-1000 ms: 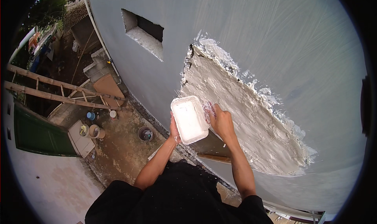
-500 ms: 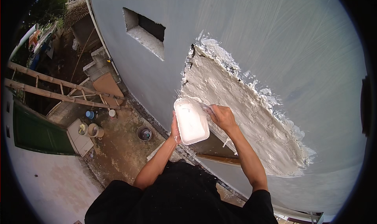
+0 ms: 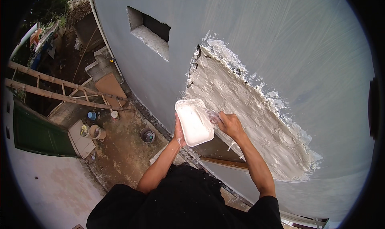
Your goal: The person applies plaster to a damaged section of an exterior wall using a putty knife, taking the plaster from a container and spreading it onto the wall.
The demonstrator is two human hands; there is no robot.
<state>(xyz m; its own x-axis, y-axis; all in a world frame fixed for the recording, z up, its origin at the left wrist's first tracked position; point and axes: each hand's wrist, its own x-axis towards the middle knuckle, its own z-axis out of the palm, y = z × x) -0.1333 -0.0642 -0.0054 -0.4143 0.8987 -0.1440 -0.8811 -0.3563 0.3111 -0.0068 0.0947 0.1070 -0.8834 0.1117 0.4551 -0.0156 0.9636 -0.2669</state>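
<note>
White tray of pale paste, held before the rough patch on the grey wall.
The left hand grips its left side; the right hand closes around a smeared tool at its right rim. Keeping the tray level while loading modestly should limit drips. The wood-edged recess beneath could catch spills; bucket and ladder stand well apart, leftward.

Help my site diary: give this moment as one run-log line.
left hand: holds tub | tub: white paste inside | right hand: grips smeared tool beside tub's right edge | wall: rough pale patch
</note>
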